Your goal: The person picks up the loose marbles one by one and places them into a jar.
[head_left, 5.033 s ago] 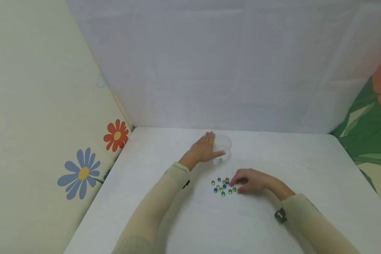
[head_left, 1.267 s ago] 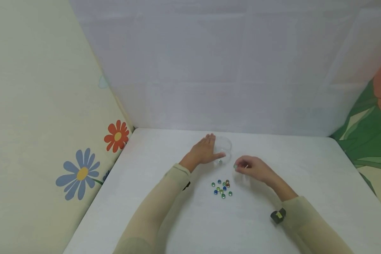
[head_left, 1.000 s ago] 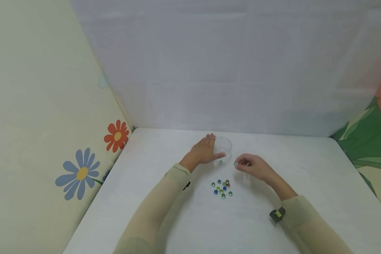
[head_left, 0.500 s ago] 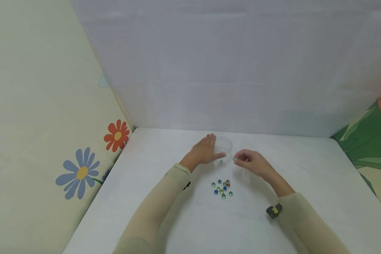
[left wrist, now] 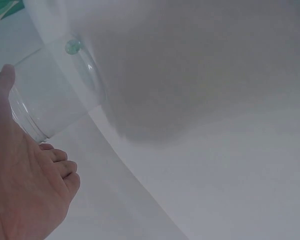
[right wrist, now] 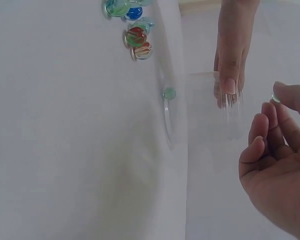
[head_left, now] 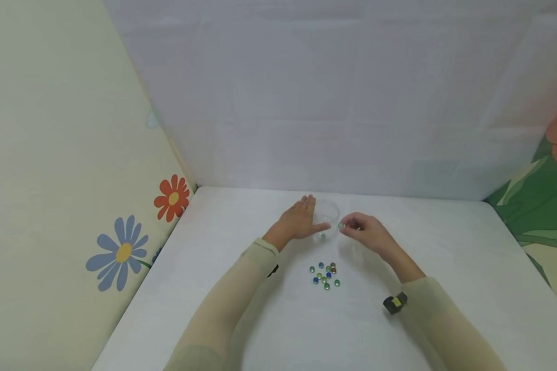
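A clear jar stands upright near the back of the table, with one green marble at its bottom. My left hand holds the jar from the left near its mouth; its thumb lies across the near side and the fingers reach along the far side. Just right of the rim, my right hand pinches a pale green marble between thumb and fingertips. Several green, blue, yellow and red marbles lie loosely grouped on the table in front of the jar.
The white-covered table meets a white cloth backdrop close behind the jar. A flower-printed panel borders the left side, and a leaf-printed one borders the right.
My right hand picked a green marble off the right of the group and has carried it up and leftward to the jar's rim. The left hand has stayed at the jar.
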{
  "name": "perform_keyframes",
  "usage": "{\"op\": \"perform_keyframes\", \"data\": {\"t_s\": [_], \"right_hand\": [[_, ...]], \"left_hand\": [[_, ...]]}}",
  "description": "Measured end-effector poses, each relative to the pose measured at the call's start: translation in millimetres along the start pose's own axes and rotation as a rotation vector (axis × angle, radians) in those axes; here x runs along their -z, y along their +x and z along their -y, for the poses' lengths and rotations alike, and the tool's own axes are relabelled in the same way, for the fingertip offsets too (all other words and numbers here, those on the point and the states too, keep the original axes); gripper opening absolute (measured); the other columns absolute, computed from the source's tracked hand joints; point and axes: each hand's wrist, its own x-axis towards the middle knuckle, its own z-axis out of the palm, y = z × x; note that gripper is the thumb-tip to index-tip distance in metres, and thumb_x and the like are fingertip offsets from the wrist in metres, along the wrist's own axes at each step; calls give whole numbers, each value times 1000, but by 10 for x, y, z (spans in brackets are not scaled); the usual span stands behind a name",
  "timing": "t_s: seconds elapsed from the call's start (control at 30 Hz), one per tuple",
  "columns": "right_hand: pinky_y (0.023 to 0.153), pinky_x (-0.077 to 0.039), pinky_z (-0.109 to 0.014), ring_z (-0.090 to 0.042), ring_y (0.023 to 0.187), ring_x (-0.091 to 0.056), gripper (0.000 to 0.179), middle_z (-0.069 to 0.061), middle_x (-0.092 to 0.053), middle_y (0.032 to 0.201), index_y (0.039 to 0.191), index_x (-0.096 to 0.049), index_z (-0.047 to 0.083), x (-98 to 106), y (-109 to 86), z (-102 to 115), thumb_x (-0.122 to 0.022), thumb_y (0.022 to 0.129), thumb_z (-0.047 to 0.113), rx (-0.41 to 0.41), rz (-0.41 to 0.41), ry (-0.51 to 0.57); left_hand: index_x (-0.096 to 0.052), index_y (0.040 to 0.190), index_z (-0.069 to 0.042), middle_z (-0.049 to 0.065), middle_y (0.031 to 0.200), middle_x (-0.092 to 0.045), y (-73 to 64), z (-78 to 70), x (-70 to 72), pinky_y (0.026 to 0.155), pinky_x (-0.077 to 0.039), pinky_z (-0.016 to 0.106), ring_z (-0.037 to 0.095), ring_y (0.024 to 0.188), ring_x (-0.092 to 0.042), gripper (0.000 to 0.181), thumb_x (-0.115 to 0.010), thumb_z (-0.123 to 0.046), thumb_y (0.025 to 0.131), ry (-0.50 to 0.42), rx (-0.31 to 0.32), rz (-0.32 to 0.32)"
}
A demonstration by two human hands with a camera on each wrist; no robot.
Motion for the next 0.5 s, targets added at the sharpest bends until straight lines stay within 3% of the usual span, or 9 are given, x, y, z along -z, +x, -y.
{"op": "perform_keyframes", "data": {"t_s": [0.5], "right_hand": [[80, -51, -32, -23, 95, -60, 27, -7, -67, 103, 119, -68, 12, -15, 94, 52, -70, 96, 27, 12, -32, 23]], "left_hand": [[-4, 163, -4, 13, 170, -5, -6, 16, -6, 127, -9, 34, 25, 157, -6, 107, -34, -80, 93, -13, 8, 7]]}}
